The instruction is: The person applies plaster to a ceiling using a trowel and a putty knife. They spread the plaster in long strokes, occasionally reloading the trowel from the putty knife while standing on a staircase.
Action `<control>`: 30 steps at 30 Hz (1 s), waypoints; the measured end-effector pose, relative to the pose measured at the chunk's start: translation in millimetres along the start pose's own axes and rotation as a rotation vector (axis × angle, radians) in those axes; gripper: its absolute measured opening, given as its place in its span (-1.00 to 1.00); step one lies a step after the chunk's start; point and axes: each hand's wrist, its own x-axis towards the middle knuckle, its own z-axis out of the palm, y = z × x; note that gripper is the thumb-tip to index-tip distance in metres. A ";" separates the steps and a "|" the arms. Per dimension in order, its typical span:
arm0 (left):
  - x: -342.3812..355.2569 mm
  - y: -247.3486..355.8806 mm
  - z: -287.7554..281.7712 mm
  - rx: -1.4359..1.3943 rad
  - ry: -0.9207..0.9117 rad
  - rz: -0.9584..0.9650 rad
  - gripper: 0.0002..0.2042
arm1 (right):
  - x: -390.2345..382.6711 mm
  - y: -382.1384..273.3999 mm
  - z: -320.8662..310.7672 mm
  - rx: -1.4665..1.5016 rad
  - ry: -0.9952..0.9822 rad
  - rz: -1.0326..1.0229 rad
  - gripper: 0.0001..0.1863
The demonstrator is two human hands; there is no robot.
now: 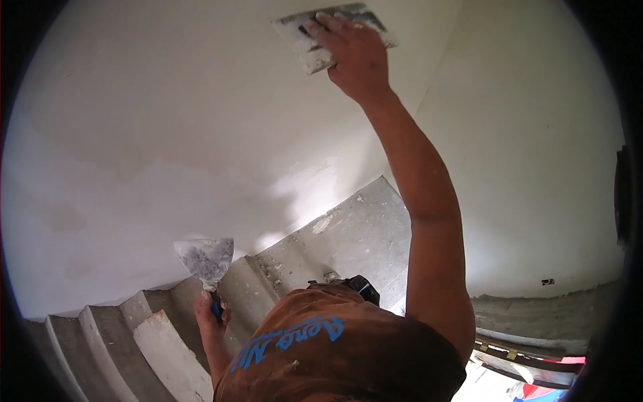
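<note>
My right hand (355,55) is raised high, its fingers wrapped over the back of a plastering trowel (316,61). The trowel's rectangular metal blade is smeared with white plaster and lies against or very near the pale wall (167,120); its handle is hidden under my hand. Lower down on the left, my left hand (211,316) grips a wide putty knife (206,260) by its blue and black handle. Its flared blade points up and is coated with whitish-grey plaster. Damp-looking patches show on the wall above it.
Concrete stairs (110,335) run along the wall's foot, with a pale board (173,358) lying across them. A dusty concrete landing (362,224) lies in the corner. On the right-hand wall is a small electrical box (548,282). Red and blue items sit at lower right.
</note>
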 end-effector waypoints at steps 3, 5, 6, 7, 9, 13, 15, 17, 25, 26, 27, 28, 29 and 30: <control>0.1 -2.1 3.0 -0.044 -0.007 0.017 -0.69 | -71.6 -22.6 54.1 -0.013 -0.029 0.081 -0.39; -1.0 -4.6 0.2 -0.062 0.034 -0.019 -0.70 | -131.2 -56.4 67.3 0.083 -0.180 0.109 -0.43; -0.9 -7.2 2.2 -0.068 0.037 -0.012 -0.70 | -148.6 -63.4 56.6 0.144 -0.225 0.075 -0.47; -1.4 -5.9 0.0 -0.071 0.012 -0.013 -0.70 | -146.7 -65.8 40.9 0.180 -0.301 0.055 -0.49; -0.9 0.4 3.5 -0.071 -0.025 -0.012 -0.70 | -110.2 -60.9 10.5 0.152 -0.233 0.009 -0.51; -7.0 17.3 24.9 0.050 -0.037 0.044 -0.71 | 28.1 -22.4 -55.7 -0.094 0.075 0.011 -0.48; -5.4 19.0 24.2 0.045 -0.076 0.055 -0.71 | 36.9 -2.9 -44.5 -0.122 0.087 0.043 -0.47; -3.6 17.7 29.5 0.019 -0.106 0.071 -0.70 | 1.6 9.3 4.2 -0.080 0.089 0.056 -0.47; -1.4 7.4 8.7 -0.081 -0.061 -0.007 -0.68 | -176.0 -93.2 42.5 0.164 -0.423 0.155 -0.35; -1.4 9.2 14.4 -0.057 -0.073 -0.016 -0.69 | -150.8 -90.6 27.4 0.207 -0.353 0.131 -0.35; -6.5 14.2 20.6 -0.011 -0.078 -0.003 -0.68 | -113.0 -86.5 10.4 0.133 -0.228 0.108 -0.35; -6.4 17.6 23.6 -0.008 -0.063 -0.006 -0.68 | -67.0 -76.8 -3.0 0.063 -0.102 0.087 -0.35; -4.9 18.9 26.3 -0.007 -0.101 -0.005 -0.68 | -26.8 -66.0 -18.1 0.039 0.017 0.051 -0.43; -3.2 18.6 28.8 -0.008 -0.140 -0.005 -0.67 | 3.5 -56.1 -25.8 0.014 0.134 0.014 -0.51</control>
